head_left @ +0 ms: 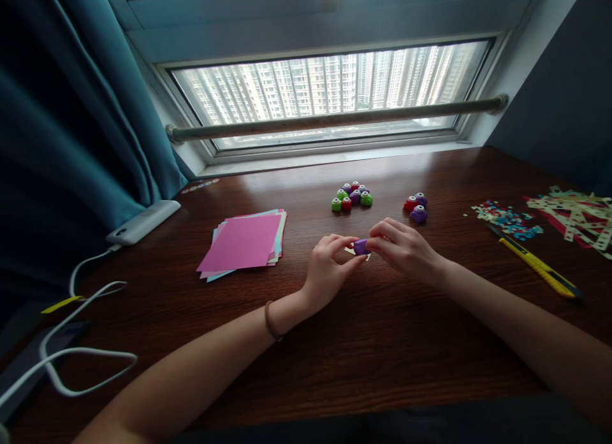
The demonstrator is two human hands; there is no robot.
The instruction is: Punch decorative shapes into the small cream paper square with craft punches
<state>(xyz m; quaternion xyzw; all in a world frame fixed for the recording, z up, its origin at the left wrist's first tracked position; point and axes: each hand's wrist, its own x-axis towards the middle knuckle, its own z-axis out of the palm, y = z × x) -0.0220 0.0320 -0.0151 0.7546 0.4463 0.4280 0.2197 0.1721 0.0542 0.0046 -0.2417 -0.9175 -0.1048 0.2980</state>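
Between my two hands, just over the table, is a small purple piece [361, 247], possibly clay or foam. My left hand [329, 265] pinches its left side with thumb and fingers. From the right, the fingertips of my right hand [401, 248] close on its other side. A pale scrap of paper [350, 250] shows partly behind the fingers. Beyond my hands sits a cluster of small green, red and purple one-eyed figures [354, 196]. A smaller group of red and purple figures [419, 214] stands to its right.
Square coloured papers [243, 241] lie stacked at the left. To the right are a yellow utility knife [540, 265], tiny paper bits [509, 218] and cut strips [574, 218]. A white power bank [143, 221] with a white cable [86, 355] rests at far left, near the curtain [138, 106].
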